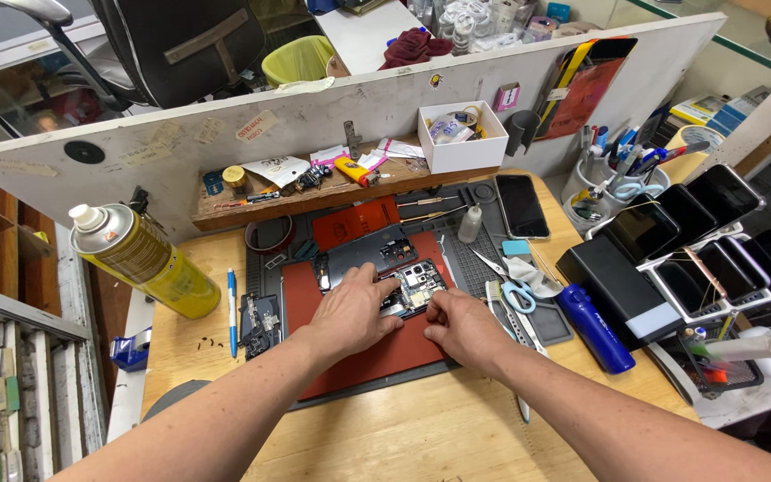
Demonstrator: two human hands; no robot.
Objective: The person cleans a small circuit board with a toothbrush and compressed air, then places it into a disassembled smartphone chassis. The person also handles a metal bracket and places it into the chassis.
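Observation:
An opened phone (412, 284) with its back off and circuit boards showing lies on a red mat (377, 357) in the middle of the wooden desk. My left hand (354, 308) rests on the phone's left half, fingers spread over it and pressing it down. My right hand (461, 326) is at the phone's lower right corner, fingertips pinched together against its edge; anything small between them is hidden. A dark back cover (363, 254) lies just behind the phone.
A yellow spray can (140, 259) lies at the left, a blue pen (232, 311) beside the mat. Scissors (506, 281), a toothbrush and a blue bottle (595, 326) sit to the right. Several phones (716, 232) stand in a rack. A shelf with a white box (461, 147) runs behind.

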